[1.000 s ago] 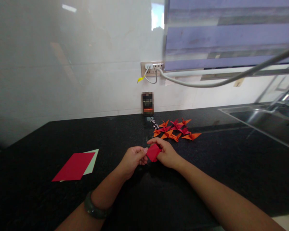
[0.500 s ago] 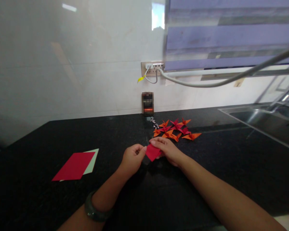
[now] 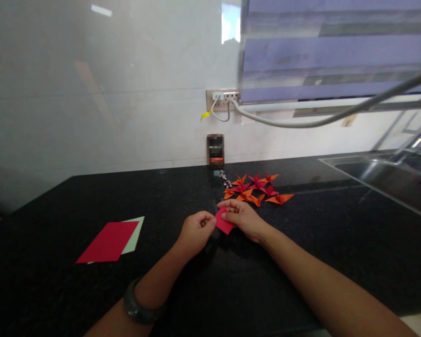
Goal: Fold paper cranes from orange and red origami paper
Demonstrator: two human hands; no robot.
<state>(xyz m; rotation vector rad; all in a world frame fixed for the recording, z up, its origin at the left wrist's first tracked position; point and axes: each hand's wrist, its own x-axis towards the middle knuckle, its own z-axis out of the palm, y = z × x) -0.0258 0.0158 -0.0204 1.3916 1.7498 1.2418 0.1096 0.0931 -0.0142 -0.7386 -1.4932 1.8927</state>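
Observation:
A small folded red paper (image 3: 223, 224) lies low over the black countertop (image 3: 301, 243) between both hands. My left hand (image 3: 195, 232) pinches its left corner with closed fingers. My right hand (image 3: 241, 219) holds its right side, fingers curled over the top edge. A dark bracelet is on my left wrist. Just beyond my right hand lies a cluster of several folded orange and red paper cranes (image 3: 257, 189).
Flat sheets of red paper (image 3: 107, 242) over a pale sheet lie at the left. A phone (image 3: 215, 150) leans on the wall under a socket (image 3: 221, 98) with cables. A steel sink (image 3: 389, 180) is at the right.
The red paper has dropped lower toward the counter and looks flatter and smaller. Both hands shifted slightly with it; my right fingers now lie over its top.

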